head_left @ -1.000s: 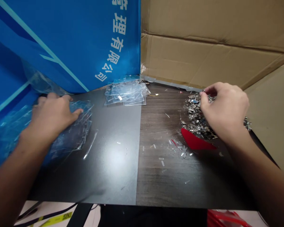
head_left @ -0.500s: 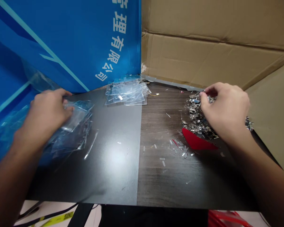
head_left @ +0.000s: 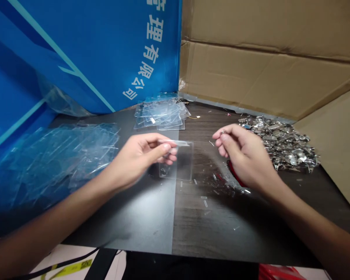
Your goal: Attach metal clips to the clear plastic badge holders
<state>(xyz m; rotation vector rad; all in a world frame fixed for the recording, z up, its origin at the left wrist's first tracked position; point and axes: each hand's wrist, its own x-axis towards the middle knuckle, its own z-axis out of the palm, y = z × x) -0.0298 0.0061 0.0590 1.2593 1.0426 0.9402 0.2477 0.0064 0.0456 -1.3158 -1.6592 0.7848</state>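
My left hand (head_left: 142, 155) pinches the top edge of a clear plastic badge sleeve (head_left: 179, 163), held above the middle of the dark table (head_left: 151, 217). My right hand (head_left: 245, 155) is just to its right, thumb and forefinger pinched on a small metal clip (head_left: 222, 132). A heap of shiny metal clips (head_left: 280, 142) lies behind my right hand. A loose pile of clear sleeves (head_left: 58, 155) lies at the left. A smaller stack of sleeves (head_left: 161, 114) sits at the back by the blue board.
A blue printed board (head_left: 90, 50) walls the left and back. Brown cardboard (head_left: 265, 66) closes the back and right. A red piece (head_left: 235, 175) lies partly under my right hand. Small clear offcuts (head_left: 205, 200) are scattered on the table.
My left hand lifted one sleeve off the left pile and carried it to the centre. My right hand left the clip heap and moved left toward the sleeve with a clip.
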